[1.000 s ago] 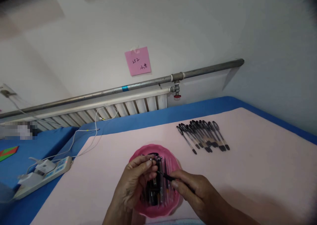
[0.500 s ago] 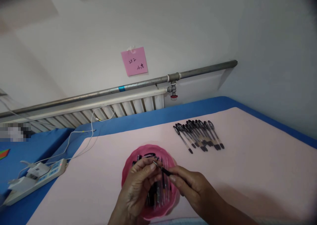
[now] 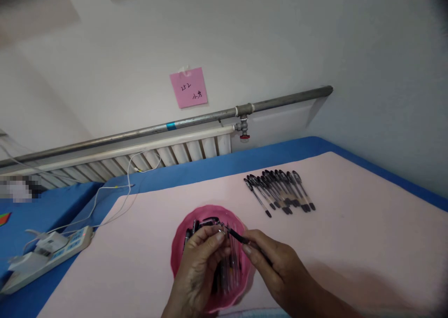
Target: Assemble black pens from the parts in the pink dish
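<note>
My right hand (image 3: 278, 264) is closed round a pen (image 3: 237, 235), whose black grip points up and left towards my other hand. Thumb and fingertips of my left hand (image 3: 198, 264) pinch a small silvery piece (image 3: 220, 231), too small to make out well. A narrow gap seems to lie between this piece and the pen's front end. Both hands are over a pink bowl (image 3: 177, 234) with a wavy rim. Inside it lie clear pen barrels (image 3: 234, 266) and black pen caps (image 3: 195, 225), partly hidden by my left hand.
Several capped black pens (image 3: 280, 189) lie in a row on the pink table cover (image 3: 350, 229), right of the bowl. A power strip (image 3: 75, 244) with plugs and white cables is at the left. Behind the table are a radiator (image 3: 178, 152) and a pipe (image 3: 203, 118).
The pen in my right hand has drawn slightly back to the right, showing more of its grip. My left hand has shifted a little right, still pinching the silvery piece.
</note>
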`<state>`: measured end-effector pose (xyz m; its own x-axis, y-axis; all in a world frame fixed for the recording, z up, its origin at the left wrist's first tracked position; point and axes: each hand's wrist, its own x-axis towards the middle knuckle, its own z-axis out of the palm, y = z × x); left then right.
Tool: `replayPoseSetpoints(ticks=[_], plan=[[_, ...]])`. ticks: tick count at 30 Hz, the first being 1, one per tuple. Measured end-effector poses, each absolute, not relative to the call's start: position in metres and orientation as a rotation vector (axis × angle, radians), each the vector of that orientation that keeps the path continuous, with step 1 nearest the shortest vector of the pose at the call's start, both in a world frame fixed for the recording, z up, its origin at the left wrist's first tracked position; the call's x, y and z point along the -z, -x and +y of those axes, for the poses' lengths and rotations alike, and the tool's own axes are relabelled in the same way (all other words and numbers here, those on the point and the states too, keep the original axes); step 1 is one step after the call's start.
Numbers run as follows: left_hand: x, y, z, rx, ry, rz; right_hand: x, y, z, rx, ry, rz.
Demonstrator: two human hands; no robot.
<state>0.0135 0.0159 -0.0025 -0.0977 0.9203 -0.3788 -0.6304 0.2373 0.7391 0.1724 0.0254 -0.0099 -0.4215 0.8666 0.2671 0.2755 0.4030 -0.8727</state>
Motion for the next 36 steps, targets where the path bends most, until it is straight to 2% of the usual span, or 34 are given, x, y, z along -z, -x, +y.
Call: replayPoseSetpoints(ticks=[14,23,31,33,36], plan=[[0.0,-0.005,0.018,-1.429,-0.265,0.972,0.013,-0.169,0.025,-1.066,0.961,-1.941],[-0.003,-0.01,0.016,-1.363,-0.45,1.006,0.007,-0.171,0.025,-1.067,0.99,-1.967],[0.003,-0.013,0.016,-1.372,-0.445,1.042,0.014,-0.174,0.023,-0.826,1.009,-2.08],[0.003,-0.014,0.016,-1.369,-0.437,1.024,0.012,-0.174,0.024,-0.895,1.003,-2.034],[0.003,-0.015,0.015,-1.363,-0.42,0.974,0.006,-0.171,0.024,-1.183,1.045,-1.886]])
